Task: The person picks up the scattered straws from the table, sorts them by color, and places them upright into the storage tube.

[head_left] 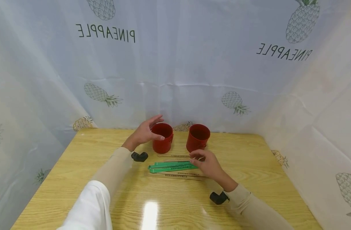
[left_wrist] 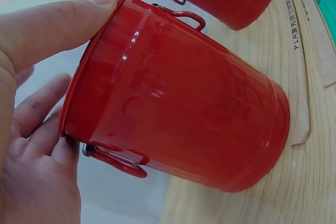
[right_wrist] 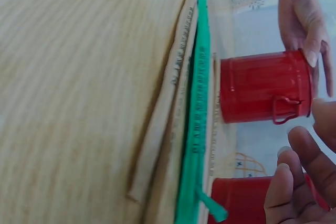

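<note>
Two small red buckets with wire handles stand at the back of the table. My left hand [head_left: 146, 131] is at the rim of the left bucket [head_left: 161, 147]; its thumb [left_wrist: 58, 27] lies along the rim, with the other fingers apart from it across the opening. In front of the right bucket [head_left: 196, 142], my right hand [head_left: 208, 163] hovers over the right ends of the long paper-wrapped straws, fingers loosely bent and nothing visible between them. Green straws [head_left: 169, 167] lie in the middle, with tan straws [head_left: 175, 176] in front of and behind them.
The wooden table [head_left: 86, 191] ends at a white pineapple-print curtain [head_left: 190, 64] close behind the buckets. Black wrist mounts [head_left: 218, 198] stick out below both forearms. A bright glare spot lies on the front of the table.
</note>
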Action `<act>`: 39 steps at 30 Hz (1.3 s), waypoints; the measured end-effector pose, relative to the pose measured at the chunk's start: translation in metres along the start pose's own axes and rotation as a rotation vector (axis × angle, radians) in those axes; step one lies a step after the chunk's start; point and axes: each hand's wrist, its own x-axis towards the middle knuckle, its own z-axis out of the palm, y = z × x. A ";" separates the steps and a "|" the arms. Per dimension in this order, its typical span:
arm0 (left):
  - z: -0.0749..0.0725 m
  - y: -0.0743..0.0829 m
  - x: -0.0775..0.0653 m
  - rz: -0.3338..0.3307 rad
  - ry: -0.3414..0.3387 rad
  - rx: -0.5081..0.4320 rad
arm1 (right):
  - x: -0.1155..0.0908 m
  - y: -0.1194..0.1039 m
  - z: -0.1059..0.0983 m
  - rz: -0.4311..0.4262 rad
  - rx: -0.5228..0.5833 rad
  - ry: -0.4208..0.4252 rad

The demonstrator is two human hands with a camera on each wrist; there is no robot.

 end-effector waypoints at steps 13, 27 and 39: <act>-0.001 -0.003 0.000 0.015 -0.006 0.021 | -0.013 0.020 -0.003 0.075 -0.083 -0.031; -0.002 -0.004 0.001 0.018 -0.011 -0.006 | -0.028 0.036 -0.005 0.151 -0.137 -0.049; -0.001 -0.004 0.000 0.027 -0.011 -0.030 | -0.031 0.044 -0.001 0.107 -0.137 -0.124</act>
